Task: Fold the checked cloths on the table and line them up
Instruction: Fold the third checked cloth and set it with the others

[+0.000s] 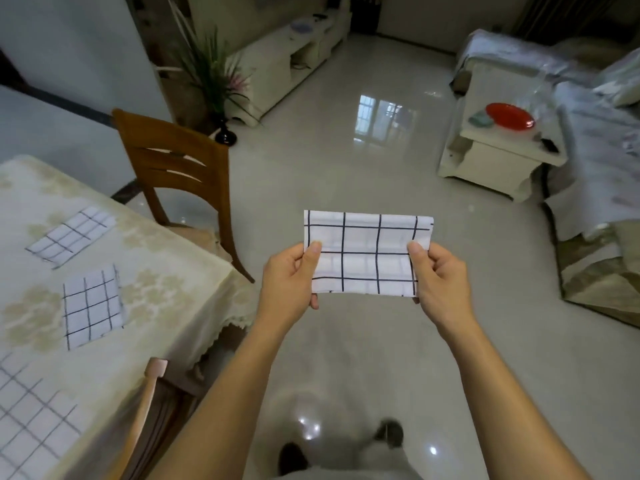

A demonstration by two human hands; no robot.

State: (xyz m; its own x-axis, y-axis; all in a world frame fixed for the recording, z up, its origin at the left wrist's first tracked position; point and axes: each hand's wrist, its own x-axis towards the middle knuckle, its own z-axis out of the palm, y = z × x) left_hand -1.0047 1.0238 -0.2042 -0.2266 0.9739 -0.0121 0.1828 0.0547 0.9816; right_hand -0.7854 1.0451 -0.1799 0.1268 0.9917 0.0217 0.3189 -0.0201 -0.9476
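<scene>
A folded white cloth with dark checks [367, 251] hangs flat in the air over the floor, right of the table. My left hand [294, 275] pinches its left edge and my right hand [440, 278] pinches its right edge, thumbs on top. On the table [166, 271] at the left lie two folded checked cloths, one farther back [71, 235] and one nearer [91, 306]. A larger checked cloth [31, 414] lies spread at the table's near left corner, partly cut off by the frame.
A wooden chair [176, 168] stands behind the table's far corner; another chair back [149, 393] is at its near edge. A white side table [498, 157] with a red plate [509, 116] and a covered sofa [595, 168] stand to the right. Glossy tiled floor lies between.
</scene>
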